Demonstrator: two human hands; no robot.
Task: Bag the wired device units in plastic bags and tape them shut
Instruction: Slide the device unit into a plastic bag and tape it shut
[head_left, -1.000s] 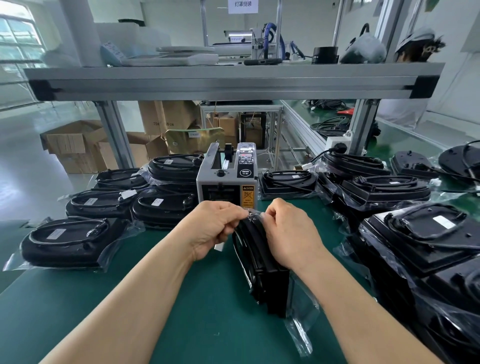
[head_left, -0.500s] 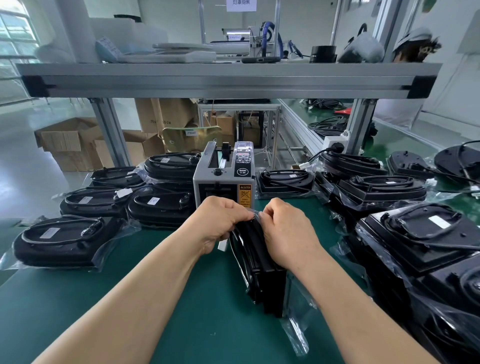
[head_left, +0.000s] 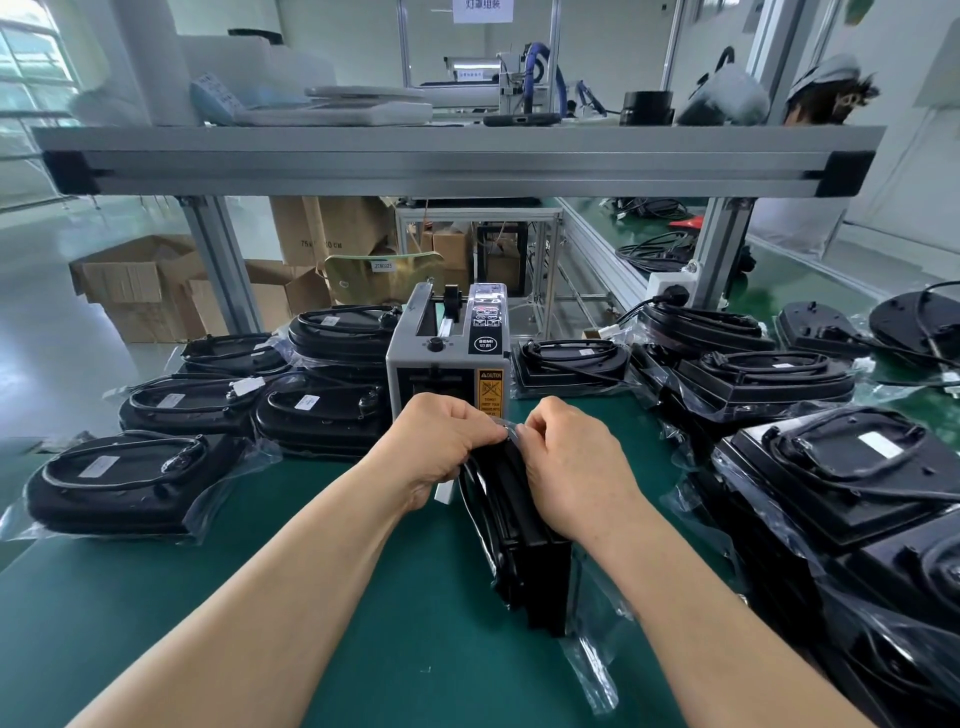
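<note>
Head view: left hand (head_left: 441, 447) and right hand (head_left: 574, 467), both in pinch grip on plastic bag (head_left: 592, 667) mouth, atop upright device unit (head_left: 527, 551) on green surface (head_left: 384, 634).

Cardboard boxes (head_left: 140, 291) sit on the floor behind an aluminium shelf (head_left: 457, 158).

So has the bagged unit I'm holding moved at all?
No: the bagged unit stands in the same spot just before the tape dispenser.

Bright, even daylight from window (head_left: 31, 67) at far left; soft shadows on bench (head_left: 156, 613); glints on plastic bag (head_left: 592, 675); wide-angle bowing at edges, background slightly soft.
</note>
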